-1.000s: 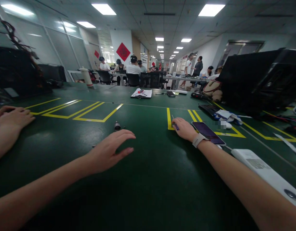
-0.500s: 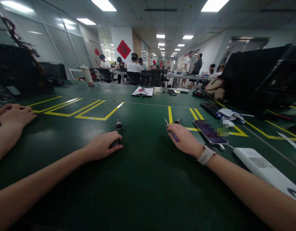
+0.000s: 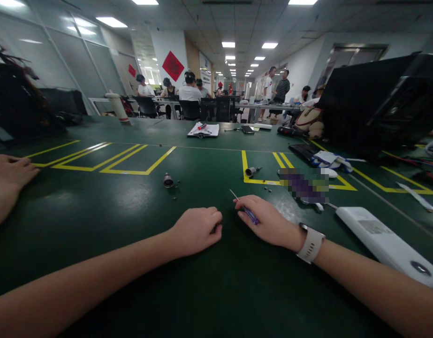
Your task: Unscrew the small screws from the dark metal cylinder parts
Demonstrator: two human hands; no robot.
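My left hand (image 3: 198, 230) is closed near the middle of the green table, just left of my right hand. Its fingers curl round a small dark round part (image 3: 214, 228), mostly hidden. My right hand (image 3: 267, 219) grips a small screwdriver (image 3: 250, 215) with a purple handle; the thin shaft points up and to the left. Beyond my left hand, a cup-shaped metal part (image 3: 168, 181) stands among a few tiny dark pieces (image 3: 178, 181). A similar metal part (image 3: 250, 172) lies on its side beyond my right hand, with small nut-like pieces (image 3: 266, 188) nearby.
Yellow tape (image 3: 125, 172) marks the table (image 3: 160, 300). To the right are a partly blurred phone (image 3: 304, 188), a white device (image 3: 381, 234) and a cloth glove (image 3: 331, 160). A clipboard (image 3: 212, 130) lies farther back. At left rests another person's hand (image 3: 12, 176).
My left hand has moved right from beside the standing metal part, carrying the dark round part towards my right hand. My right hand, still with the screwdriver, has come slightly nearer. The view has shifted.
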